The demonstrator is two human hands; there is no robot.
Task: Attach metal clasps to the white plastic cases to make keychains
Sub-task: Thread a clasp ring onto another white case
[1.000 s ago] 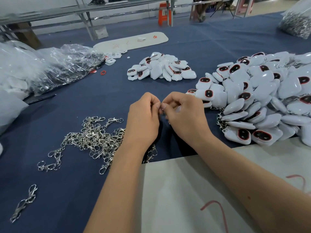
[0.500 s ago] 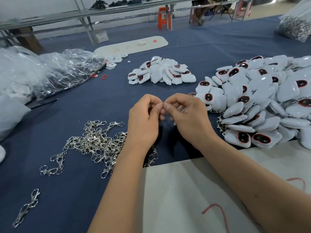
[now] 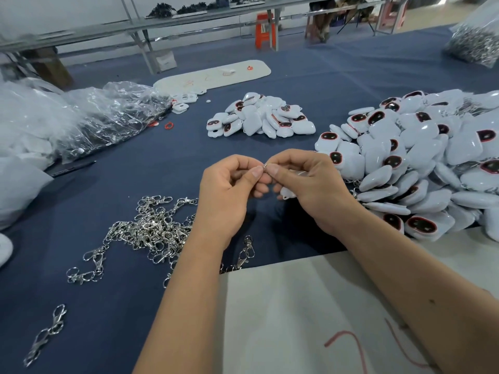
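Left hand [image 3: 229,195]: grip pinches a small metal ring [image 3: 265,166].
Right hand [image 3: 307,182]: grip pinches the same ring; a white case [image 3: 287,193] hangs under it.
Clasps [image 3: 151,228]: heaped near left on the surface [image 3: 113,306].
Cases [image 3: 421,163]: piled right.

Both forearms are bare to the frame's edge, no sleeves, and the left hand [image 3: 229,195] and right hand [image 3: 310,184] are ungloved.

Bare blue cloth [image 3: 167,163] lies open ahead of my hands. Clasp pile [image 3: 151,228] crowds my left; the big case heap [image 3: 421,168] blocks my right; a smaller heap [image 3: 262,117] sits farther ahead.
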